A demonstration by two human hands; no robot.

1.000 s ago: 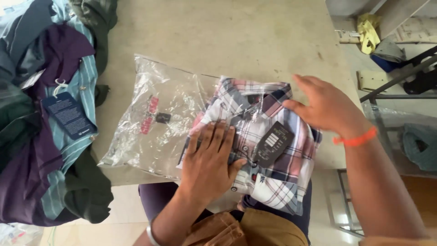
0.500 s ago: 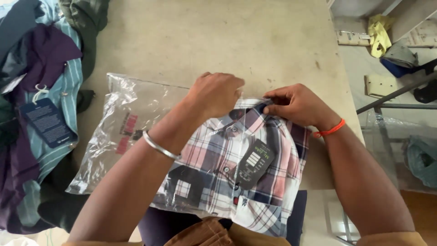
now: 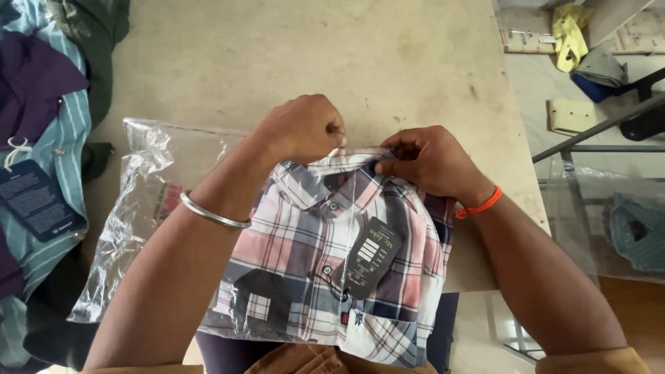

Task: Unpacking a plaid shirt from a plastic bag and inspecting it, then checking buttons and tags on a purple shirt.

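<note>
At the centre of the frame both hands work at the collar end of a folded plaid shirt (image 3: 325, 270): the left hand (image 3: 301, 128) is curled into a fist pinching the edge of a clear plastic bag (image 3: 138, 201), and the right hand (image 3: 433, 163) has its grip pressed together on the same edge by the collar. The shirt seems only partly bagged, its lower end hanging over the near edge of the tabletop (image 3: 312, 55) while empty film trails toward the left. It is checked pink, navy and white, neatly folded and buttoned, with a dark hang tag (image 3: 367, 257) on its front.
</note>
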